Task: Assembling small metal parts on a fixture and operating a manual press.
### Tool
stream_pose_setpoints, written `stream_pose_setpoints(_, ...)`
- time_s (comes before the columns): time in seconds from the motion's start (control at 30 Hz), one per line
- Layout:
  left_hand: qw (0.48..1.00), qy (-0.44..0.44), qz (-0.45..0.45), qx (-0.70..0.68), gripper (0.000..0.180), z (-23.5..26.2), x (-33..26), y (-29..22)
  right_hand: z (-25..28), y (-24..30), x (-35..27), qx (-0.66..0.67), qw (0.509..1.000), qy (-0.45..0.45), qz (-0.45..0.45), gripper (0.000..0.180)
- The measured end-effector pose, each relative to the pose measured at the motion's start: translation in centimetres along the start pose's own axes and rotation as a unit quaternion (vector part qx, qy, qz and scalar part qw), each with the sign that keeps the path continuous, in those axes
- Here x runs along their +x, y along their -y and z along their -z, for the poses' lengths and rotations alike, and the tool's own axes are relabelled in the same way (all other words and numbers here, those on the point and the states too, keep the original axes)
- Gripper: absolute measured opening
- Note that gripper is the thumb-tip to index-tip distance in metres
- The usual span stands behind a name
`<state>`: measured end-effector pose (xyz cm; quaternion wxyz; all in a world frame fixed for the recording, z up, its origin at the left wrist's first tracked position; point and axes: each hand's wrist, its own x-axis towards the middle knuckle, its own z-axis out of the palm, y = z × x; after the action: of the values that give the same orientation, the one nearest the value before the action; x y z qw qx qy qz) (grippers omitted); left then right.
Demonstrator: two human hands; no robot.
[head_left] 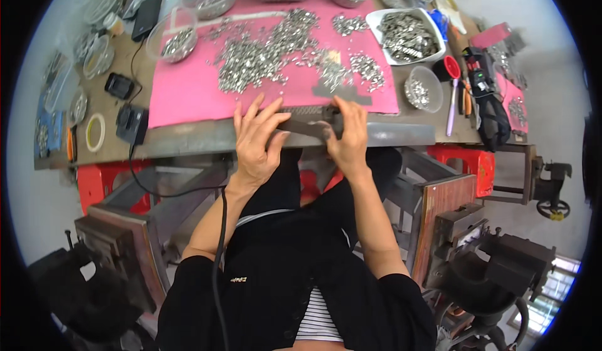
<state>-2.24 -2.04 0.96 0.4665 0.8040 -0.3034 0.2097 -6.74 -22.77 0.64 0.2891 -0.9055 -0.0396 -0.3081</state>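
Nearest the camera is the person's dark-sleeved torso with a black cable (219,251) running up along the left forearm; from there both forearms reach forward to the near edge of the desk (188,139). The left hand (256,143) lies with fingers spread and loose, its grip released, the fingertips resting on the left end of a long, narrow grey metal strip (307,120) rather than closing round it. The right hand (347,136) has its grip clenched over the strip's right end, thumb and fingers wrapped about it. The strip lies along the near edge of the desk, its long axis running left to right, parallel to that edge, so it spans between the two hands, with the right hand holding and the left only steadying. Just beyond the strip, toward the far edge, the pink mat (188,88) carries a spread heap of small silvery metal parts (276,50). At the far right corner of the mat stands a white tray (376,19) full of the same parts, and a small clear bowl (424,89) sits beside the mat's right edge. Toward the left edge of the desk lie a roll of tape (95,132) and a black box (132,124).
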Motion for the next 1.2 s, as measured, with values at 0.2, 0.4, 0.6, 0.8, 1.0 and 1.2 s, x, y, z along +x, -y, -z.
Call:
stream_pose_setpoints(0.2,0.924,-0.143,0.227,-0.272,0.041,3.6,-3.7,0.2,-0.1,0.0,-0.4,-0.027,1.000,-0.006,0.014,0.050)
stream_pose_setpoints(0.4,0.791,0.015,0.439,-0.425,0.040,6.9,-4.0,1.1,-0.1,0.4,-0.7,-0.028,1.000,-0.002,0.009,0.049)
stream_pose_setpoints(0.6,0.956,0.003,0.198,-0.215,0.026,2.3,-2.2,-1.2,1.2,-0.3,0.5,-0.049,0.998,0.007,0.034,0.026)
stream_pose_setpoints(0.8,0.992,0.000,0.019,0.128,0.040,0.4,0.4,0.1,1.0,-0.4,3.0,-0.093,0.985,0.053,0.131,0.017)
stream_pose_setpoints(1.0,0.992,0.005,0.048,0.114,0.033,0.9,1.2,1.0,1.9,-2.3,4.9,-0.062,0.966,0.091,0.236,0.017)
stream_pose_setpoints(1.2,0.990,0.010,0.061,0.124,0.007,1.8,4.6,1.9,7.2,-8.4,11.9,-0.175,0.968,-0.117,0.139,0.013)
